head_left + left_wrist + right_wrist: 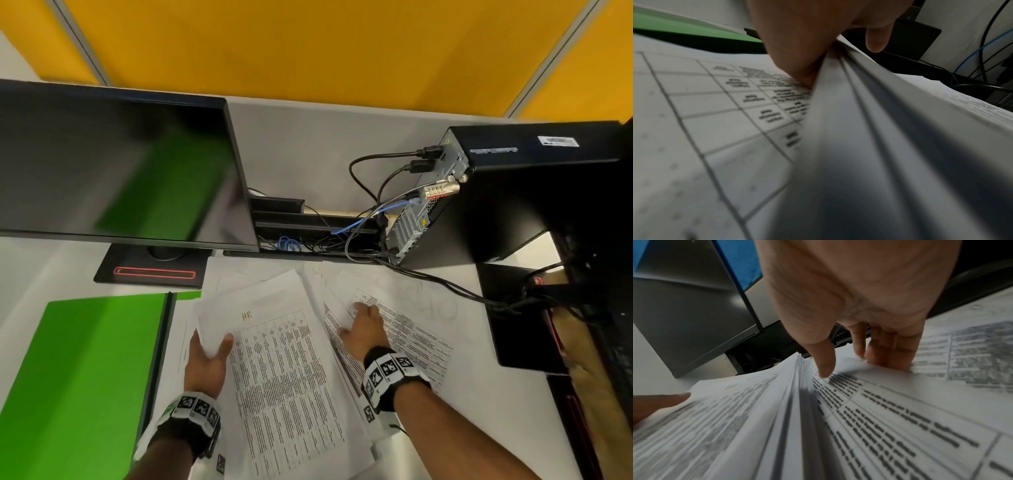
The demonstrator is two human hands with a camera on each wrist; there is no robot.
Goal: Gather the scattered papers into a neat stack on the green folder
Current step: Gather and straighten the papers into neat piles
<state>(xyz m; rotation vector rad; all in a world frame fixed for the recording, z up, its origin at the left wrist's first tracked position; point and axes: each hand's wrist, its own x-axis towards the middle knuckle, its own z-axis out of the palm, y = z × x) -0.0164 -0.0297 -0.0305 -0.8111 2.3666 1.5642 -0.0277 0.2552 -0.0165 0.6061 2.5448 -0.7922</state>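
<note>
A loose pile of printed papers point(291, 370) lies spread over the white desk, tables and text on the top sheets. My left hand point(210, 346) grips the left edge of a lifted bundle of papers point(869, 129), thumb on top and fingers under. My right hand point(363, 325) lies flat with straight fingers on printed sheets point(900, 410) at the pile's right side. The green folder point(78, 373) lies flat on the desk to the left of the pile, with no paper on its top; its edge point(694, 30) shows in the left wrist view.
A dark monitor point(120, 171) on a black stand point(154, 270) stands behind the folder. A black computer tower point(513, 192) with several cables point(428, 277) sits at the back right. Another black stand base point(513, 315) is at the right.
</note>
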